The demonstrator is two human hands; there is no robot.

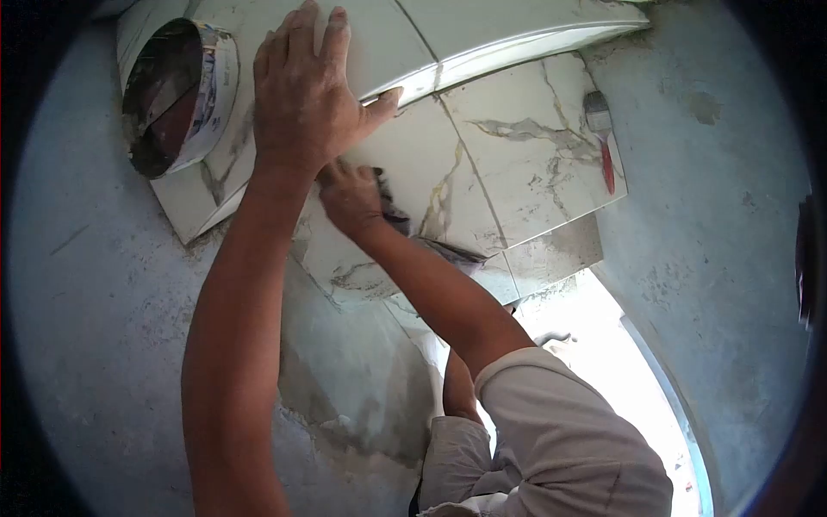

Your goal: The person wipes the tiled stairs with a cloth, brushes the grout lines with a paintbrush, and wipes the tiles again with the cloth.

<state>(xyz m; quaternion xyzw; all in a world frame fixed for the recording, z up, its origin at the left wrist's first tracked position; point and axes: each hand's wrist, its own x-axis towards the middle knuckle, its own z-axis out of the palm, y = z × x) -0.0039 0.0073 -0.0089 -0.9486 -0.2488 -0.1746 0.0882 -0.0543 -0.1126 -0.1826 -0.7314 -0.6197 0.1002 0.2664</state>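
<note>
My left hand lies flat, fingers stretched out, on the white marbled tile of the upper step. Its thumb reaches over the front edge of that step. Lower down and partly behind the left wrist, my right hand is closed at the inner part of the tiled step below. A dark, crumpled cloth shows from under it, and a similar dark piece trails across the tile toward the lower edge. The right fingertips are partly hidden.
An open round bucket with a stained rim is on the upper step at the left. A flat paintbrush with a red handle lies at the lower step's right end. Grey plastered walls flank both sides. Bright light comes from below right.
</note>
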